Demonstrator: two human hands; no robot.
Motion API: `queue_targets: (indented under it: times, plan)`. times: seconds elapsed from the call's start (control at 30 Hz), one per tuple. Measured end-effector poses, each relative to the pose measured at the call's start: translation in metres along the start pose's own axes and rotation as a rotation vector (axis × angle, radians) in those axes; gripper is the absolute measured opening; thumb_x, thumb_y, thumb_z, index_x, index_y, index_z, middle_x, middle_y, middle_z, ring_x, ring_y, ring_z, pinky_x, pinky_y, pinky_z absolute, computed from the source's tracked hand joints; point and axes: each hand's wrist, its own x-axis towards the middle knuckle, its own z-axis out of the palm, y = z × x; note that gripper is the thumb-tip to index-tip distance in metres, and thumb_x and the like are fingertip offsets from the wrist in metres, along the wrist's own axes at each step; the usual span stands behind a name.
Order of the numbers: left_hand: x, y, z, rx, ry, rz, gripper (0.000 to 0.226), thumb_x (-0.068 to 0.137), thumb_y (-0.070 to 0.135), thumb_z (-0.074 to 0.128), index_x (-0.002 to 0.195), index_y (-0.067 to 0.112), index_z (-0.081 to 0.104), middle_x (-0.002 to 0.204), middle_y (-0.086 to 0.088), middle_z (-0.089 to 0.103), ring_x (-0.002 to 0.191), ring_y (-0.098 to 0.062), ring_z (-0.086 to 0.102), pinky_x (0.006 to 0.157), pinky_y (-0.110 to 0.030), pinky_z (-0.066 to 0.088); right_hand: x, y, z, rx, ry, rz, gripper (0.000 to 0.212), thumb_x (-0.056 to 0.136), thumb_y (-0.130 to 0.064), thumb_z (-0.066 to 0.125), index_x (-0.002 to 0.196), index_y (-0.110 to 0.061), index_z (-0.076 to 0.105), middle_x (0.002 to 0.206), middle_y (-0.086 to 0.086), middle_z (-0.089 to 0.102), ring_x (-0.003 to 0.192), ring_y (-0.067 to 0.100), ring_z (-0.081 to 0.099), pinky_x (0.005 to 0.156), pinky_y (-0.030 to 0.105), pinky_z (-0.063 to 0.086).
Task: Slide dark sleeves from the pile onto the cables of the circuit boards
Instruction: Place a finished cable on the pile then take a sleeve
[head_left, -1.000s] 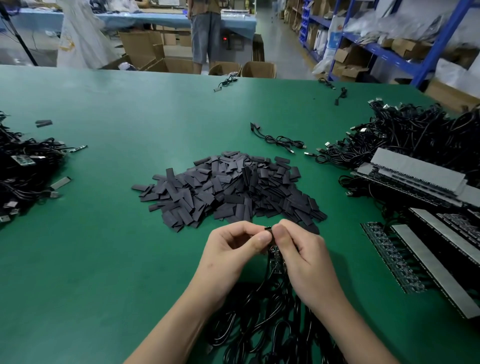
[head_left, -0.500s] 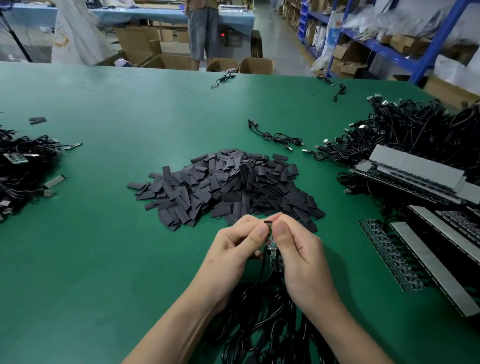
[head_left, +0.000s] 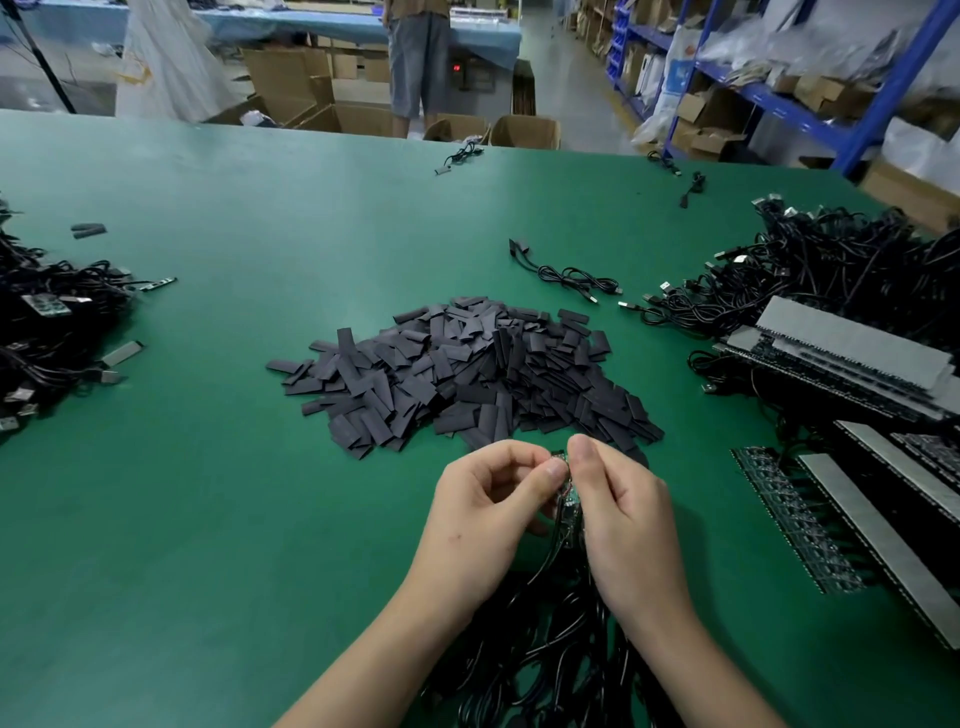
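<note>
A pile of flat dark sleeves lies in the middle of the green table. Just in front of it, my left hand and my right hand meet above the table. Between their fingertips they pinch a small green circuit board held upright; its black cables hang down into a bundle below my wrists. Whether a sleeve sits on the board is hidden by my fingers.
A heap of cabled boards lies at the left edge. At the right are a tangle of black USB cables and stacked board strips. A loose cable lies behind the sleeves. A person stands beyond the table.
Both hands have stayed together on the small board; my fingers have shifted slightly, and more of the board shows between them.
</note>
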Motion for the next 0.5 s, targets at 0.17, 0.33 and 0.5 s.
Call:
queue_targets:
  times: [0.17, 0.33, 0.5]
  plan:
    - [0.000, 0.003, -0.002, 0.032, -0.025, 0.045, 0.014, 0.099, 0.018, 0.066, 0.090, 0.009, 0.071, 0.076, 0.006, 0.065, 0.072, -0.007, 0.058, 0.066, -0.021, 0.050, 0.003, -0.002, -0.005, -0.080, -0.005, -0.053, 0.044, 0.101, -0.052, 0.047, 0.066, -0.026, 0.043, 0.055, -0.012, 0.037, 0.052, 0.003, 0.033, 0.048, 0.023, 0.027]
    - [0.001, 0.005, -0.008, 0.083, -0.003, 0.072, 0.016, 0.093, 0.026, 0.068, 0.088, 0.012, 0.073, 0.074, 0.005, 0.064, 0.070, -0.008, 0.055, 0.068, -0.022, 0.048, 0.007, 0.005, -0.018, -0.117, -0.227, -0.084, 0.041, 0.102, -0.048, 0.046, 0.070, -0.023, 0.040, 0.057, -0.012, 0.035, 0.053, 0.004, 0.032, 0.049, 0.021, 0.025]
    - [0.000, 0.008, -0.007, 0.100, -0.022, 0.064, 0.016, 0.094, 0.029, 0.065, 0.082, 0.021, 0.073, 0.070, 0.012, 0.061, 0.068, -0.006, 0.053, 0.066, -0.017, 0.045, 0.010, 0.006, -0.027, -0.005, -0.379, -0.026, 0.042, 0.098, -0.059, 0.048, 0.078, -0.022, 0.051, 0.062, 0.003, 0.039, 0.059, 0.012, 0.036, 0.056, 0.043, 0.032]
